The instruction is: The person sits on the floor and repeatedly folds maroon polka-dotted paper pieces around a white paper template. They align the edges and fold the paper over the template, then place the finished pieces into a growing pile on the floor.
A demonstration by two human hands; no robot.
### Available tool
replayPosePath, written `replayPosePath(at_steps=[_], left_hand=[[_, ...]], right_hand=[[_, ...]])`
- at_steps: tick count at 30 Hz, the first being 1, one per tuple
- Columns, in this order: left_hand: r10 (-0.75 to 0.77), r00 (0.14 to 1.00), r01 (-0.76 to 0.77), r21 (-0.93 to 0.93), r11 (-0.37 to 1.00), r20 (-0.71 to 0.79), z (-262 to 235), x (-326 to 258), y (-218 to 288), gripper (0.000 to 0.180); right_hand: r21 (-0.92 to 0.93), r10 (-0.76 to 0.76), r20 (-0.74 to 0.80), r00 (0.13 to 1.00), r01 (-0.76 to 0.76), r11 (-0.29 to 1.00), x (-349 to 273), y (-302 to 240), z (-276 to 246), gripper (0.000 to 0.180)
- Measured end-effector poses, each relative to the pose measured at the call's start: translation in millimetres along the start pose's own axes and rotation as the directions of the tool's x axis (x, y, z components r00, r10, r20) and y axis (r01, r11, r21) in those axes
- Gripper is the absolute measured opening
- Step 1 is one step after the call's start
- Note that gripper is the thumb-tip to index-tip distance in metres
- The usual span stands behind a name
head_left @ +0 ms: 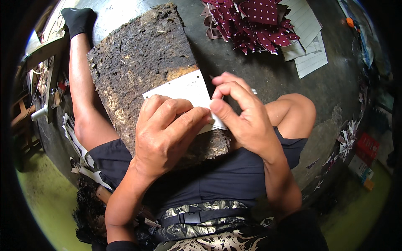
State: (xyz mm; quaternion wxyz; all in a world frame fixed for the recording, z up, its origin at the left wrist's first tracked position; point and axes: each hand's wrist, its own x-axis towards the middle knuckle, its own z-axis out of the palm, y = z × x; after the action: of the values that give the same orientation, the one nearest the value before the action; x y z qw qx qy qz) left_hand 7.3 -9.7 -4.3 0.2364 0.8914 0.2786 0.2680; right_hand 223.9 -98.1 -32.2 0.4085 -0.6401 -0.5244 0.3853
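"What's biggest on your feed?"

"I see a dark floor [333, 90], then the thick, rough slab [140, 52] lying between the person's legs, its near end by the dark shorts [226, 180]."

"And beyond the slab?"

"I make out a pile of maroon, white-dotted pieces [261, 25] at the upper right, with lined papers [312, 62] just beside it."

"The hands?"

"Both are over the slab's near end. I see the left hand [165, 125] palm down, fingers bent and bunched together, thumb mostly hidden; I can't tell whether it pinches anything. The right hand [245, 113] is curled at the sheet's right side, a gap between thumb and index finger; I can't tell if it touches."

"Where's that sheet?"

"My white sheet [190, 92] lies on the slab's near part, partly under the left hand. Smallest of all, I spot dark dots near its far corners."
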Motion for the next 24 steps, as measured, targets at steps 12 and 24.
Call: replayPosePath(at_steps=[12,24], left_hand=[[-0.019,1.0,0.019,0.01,1.0,-0.015,3.5,0.6,0.3,0.031],[0.051,0.998,-0.048,0.077,0.996,-0.037,5.7,-6.3,-1.3,0.034]], right_hand=[[0.45,0.155,0.127,0.98,-0.196,0.871,-3.3,28.7,13.7,0.036],[0.509,0.227,0.137,0.964,-0.265,0.819,-7.5,33.2,19.4,0.031]])
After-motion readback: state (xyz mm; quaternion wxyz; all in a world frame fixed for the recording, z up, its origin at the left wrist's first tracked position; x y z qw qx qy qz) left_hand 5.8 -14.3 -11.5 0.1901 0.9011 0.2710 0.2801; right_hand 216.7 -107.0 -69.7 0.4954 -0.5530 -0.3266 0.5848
